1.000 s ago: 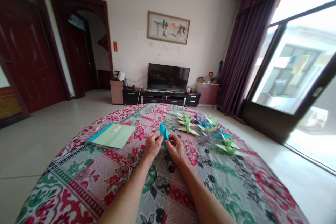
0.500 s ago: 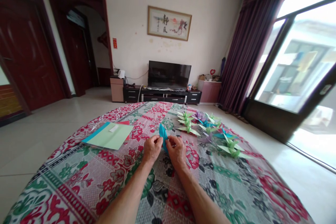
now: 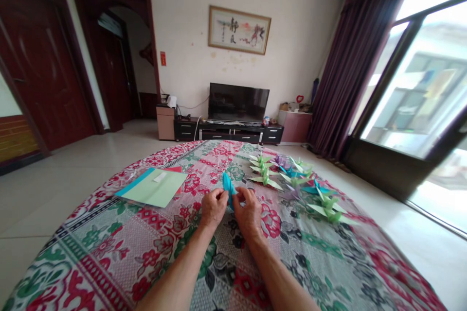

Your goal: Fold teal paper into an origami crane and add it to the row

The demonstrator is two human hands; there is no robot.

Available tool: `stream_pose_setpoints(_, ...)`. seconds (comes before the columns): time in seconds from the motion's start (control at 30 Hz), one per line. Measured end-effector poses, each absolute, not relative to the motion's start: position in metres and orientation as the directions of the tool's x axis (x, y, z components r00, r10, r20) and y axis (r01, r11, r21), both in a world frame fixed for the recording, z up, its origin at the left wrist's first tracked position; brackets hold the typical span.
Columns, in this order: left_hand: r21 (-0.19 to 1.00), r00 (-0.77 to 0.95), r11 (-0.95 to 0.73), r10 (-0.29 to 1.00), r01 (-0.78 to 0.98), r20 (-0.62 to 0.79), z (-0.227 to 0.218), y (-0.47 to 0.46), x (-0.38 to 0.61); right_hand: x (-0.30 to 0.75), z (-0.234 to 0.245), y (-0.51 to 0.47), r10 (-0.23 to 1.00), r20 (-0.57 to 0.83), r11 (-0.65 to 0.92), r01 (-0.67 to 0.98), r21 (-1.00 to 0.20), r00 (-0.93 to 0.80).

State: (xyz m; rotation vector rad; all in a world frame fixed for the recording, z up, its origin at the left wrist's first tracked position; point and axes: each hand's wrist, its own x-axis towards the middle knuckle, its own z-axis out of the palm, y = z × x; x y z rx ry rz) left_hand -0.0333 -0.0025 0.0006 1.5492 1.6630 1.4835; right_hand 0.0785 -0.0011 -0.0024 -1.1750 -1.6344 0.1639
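- The blue folded paper (image 3: 228, 182) stands tilted between both hands, over the middle of the cloth-covered table (image 3: 138, 252)
- The left hand (image 3: 214, 208) has its fingers pinched narrow at the paper's left side
- The right hand (image 3: 249, 210) has its fingers pinched narrow on the right side; gripping from both sides probably keeps so thin a piece steady
- The stacked sheets (image 3: 164, 193) lie flat at left, apart from the hands, perhaps to stay uncreased
- The paper birds (image 3: 296, 181) sit spread at right, presumably so their wings stay uncrushed
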Motion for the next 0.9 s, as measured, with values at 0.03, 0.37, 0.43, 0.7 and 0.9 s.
stream_pose_setpoints(0.03, 0.875, -0.284, -0.196, 0.895, 0.443, 0.344, 0.0, -0.0024, -0.0331, 0.0783, -0.0026, -0.0008, 0.752, 0.658, 0.507, 0.599, -0.62, 0.044)
stream_pose_setpoints(0.37, 0.845, -0.262, -0.222, 0.885, 0.487, 0.384, -0.0004, -0.0037, -0.0334, 0.0771, -0.0076, 0.0027, 0.775, 0.629, 0.478, 0.592, -0.649, 0.063)
stream_pose_setpoints(0.43, 0.85, -0.265, -0.22, 0.887, 0.479, 0.379, -0.0005, -0.0036, -0.0333, 0.077, -0.0075, 0.0023, 0.774, 0.631, 0.482, 0.594, -0.644, 0.056)
stream_pose_setpoints(0.7, 0.868, -0.292, -0.198, 0.888, 0.455, 0.356, 0.0003, -0.0033, -0.0327, 0.0777, -0.0043, -0.0022, 0.748, 0.663, 0.514, 0.653, -0.557, -0.023)
stream_pose_setpoints(0.9, 0.901, -0.325, -0.158, 0.896, 0.403, 0.302, 0.0008, -0.0022, -0.0343, 0.0767, -0.0018, -0.0041, 0.734, 0.679, 0.546, 0.626, -0.557, -0.037)
